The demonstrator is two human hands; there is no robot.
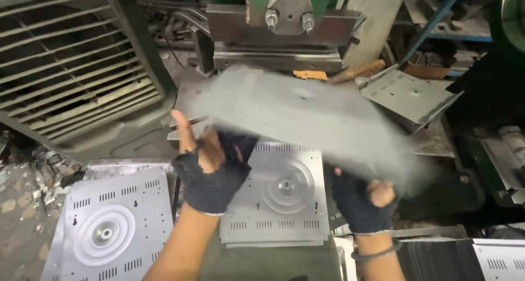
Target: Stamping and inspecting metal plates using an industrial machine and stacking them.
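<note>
Grey sheet-metal panel (306, 122), flat and blurred by motion, is held tilted above the work area, its far edge near the green press machine (284, 18) and its near edge lowest at the right. It is gripped by both hands, each covered by a dark fingerless knitted glove. The left hand (210, 169) is closed on the panel's near left edge, with the thumb raised and bare fingertips pressed under the sheet. The right hand (363, 202) is clamped on the near right corner, its fingers curled around the edge. Directly beneath the held sheet, a stack of stamped silver panels (279, 196) with a round embossed centre and rows of slots is seen lying flat. A second stamped silver panel (112, 232) of the same kind lies to the left, well apart from the hands. A large grey louvred housing (76, 68) stands at the upper left. Another perforated grey panel (410, 95) is propped at the right beside the press.
</note>
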